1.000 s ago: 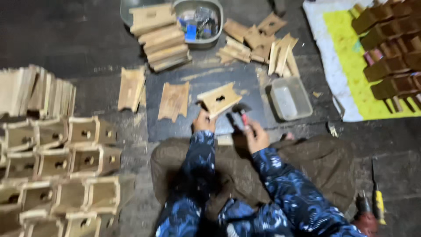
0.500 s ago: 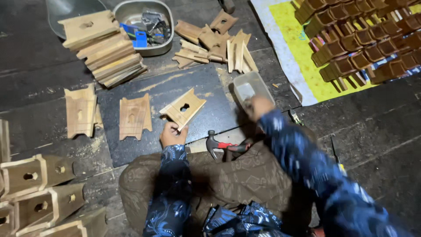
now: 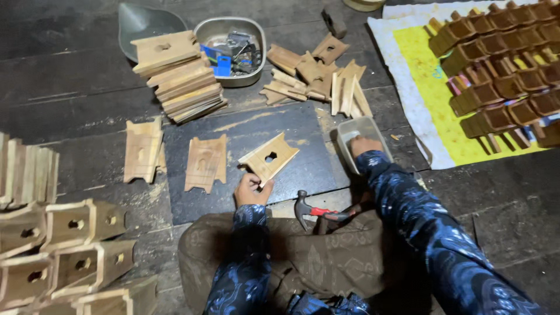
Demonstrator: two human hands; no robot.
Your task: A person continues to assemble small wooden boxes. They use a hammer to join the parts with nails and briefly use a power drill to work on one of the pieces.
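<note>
The wooden panel with a hole is pinched at its near edge by the left hand, tilted above the dark floor mat. The right hand has left the hammer, now lying beside the left hand, and reaches into the small grey tray; its grip is hidden.

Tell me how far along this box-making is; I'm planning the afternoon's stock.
Done: assembled wooden boxes stacked at left. In hand: left hand holds a holed wooden panel; right hand reaches into the small grey tray; hammer lies unused. Left: stacked panels and loose pieces.
</note>
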